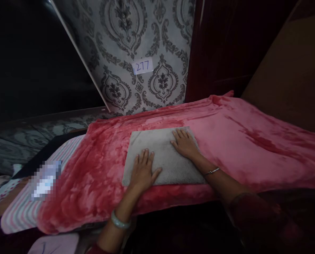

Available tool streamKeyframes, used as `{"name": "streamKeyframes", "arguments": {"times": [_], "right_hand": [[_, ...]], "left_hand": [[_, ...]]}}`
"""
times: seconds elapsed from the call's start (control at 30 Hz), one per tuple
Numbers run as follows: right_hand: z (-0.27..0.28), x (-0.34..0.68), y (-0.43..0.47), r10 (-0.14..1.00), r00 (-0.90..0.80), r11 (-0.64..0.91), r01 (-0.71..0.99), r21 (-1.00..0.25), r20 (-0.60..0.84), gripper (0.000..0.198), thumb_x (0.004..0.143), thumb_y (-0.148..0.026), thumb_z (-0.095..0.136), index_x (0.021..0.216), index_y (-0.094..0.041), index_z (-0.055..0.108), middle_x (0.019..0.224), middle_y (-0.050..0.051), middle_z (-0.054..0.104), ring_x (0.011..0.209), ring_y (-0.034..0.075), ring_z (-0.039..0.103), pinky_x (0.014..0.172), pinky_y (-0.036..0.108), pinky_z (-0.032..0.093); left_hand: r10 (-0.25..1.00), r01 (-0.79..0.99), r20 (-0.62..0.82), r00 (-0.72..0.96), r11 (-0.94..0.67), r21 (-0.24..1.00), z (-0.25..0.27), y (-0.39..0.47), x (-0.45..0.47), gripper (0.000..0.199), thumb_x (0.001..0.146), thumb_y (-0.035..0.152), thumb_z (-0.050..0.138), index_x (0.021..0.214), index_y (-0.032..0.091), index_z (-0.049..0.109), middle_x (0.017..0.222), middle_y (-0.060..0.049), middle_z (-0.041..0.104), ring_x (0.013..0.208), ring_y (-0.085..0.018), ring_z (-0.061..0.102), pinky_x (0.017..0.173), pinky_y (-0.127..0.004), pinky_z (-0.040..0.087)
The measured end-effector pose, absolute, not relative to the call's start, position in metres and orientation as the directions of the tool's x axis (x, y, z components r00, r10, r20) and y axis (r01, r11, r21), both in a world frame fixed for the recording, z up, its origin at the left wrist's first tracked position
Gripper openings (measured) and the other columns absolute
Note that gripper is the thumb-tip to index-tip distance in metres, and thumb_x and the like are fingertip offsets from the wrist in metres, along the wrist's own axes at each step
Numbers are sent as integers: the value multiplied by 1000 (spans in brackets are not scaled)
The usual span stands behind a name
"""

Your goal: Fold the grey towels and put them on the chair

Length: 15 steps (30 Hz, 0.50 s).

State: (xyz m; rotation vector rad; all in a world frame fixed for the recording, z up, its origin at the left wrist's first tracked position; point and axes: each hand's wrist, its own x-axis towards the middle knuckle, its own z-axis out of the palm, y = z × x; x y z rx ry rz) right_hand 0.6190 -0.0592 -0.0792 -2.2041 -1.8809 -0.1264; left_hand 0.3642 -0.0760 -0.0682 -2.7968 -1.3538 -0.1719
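Head view puts a grey mat (168,162) at the centre of things, lying flat on a rumpled pink blanket (104,169). The person's left hand (142,171) rests on the mat's near left part, palm down, fingers and thumb spread. Their right hand (185,144) rests on the mat's far right part, also palm down and spread. Neither hand pinches or grips anything; how hard they press cannot be told.

As for progress, the mat looks fully laid out: its visible edges run fairly straight, no fold shows across it, and no corner is lifted (part of the right edge is hidden under the right forearm). What is done, by this judgement, is the spreading; whether any smoothing is left cannot be read from one moment. No folding has been started on it.

Around the wrists sit a pale bangle (120,221) on the left, nearer the person than the mat, and a thin bracelet (212,171) on the right, just beyond the mat's right edge. Left of the mat, past a stretch of blanket, a striped cloth (19,211) sticks out, with a pixelated item (44,181) over it. Beyond the mat's far edge rises a patterned wall (122,42) bearing a paper label (143,66) marked 277.
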Motion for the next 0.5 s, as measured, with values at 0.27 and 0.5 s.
{"name": "streamKeyframes", "arguments": {"times": [0.27, 0.5], "right_hand": [[-63, 618, -72, 974, 178, -151, 970, -190, 139, 63, 101, -39, 39, 156, -10, 35, 162, 17, 30, 150, 32, 26, 120, 50, 23], [-86, 592, -153, 943, 42, 20, 983, -182, 330, 58, 100, -32, 33, 153, -12, 41, 162, 15, 31, 151, 30, 24, 121, 51, 22]], "left_hand": [[921, 937, 196, 337, -348, 24, -69, -64, 295, 67, 98, 47, 41, 151, 7, 40, 160, -23, 35, 150, -36, 30, 119, -63, 28], [701, 715, 258, 665, -697, 49, -62, -112, 367, 64, 97, 38, 47, 155, 16, 34, 165, -16, 26, 154, -30, 20, 123, -58, 23]]}}
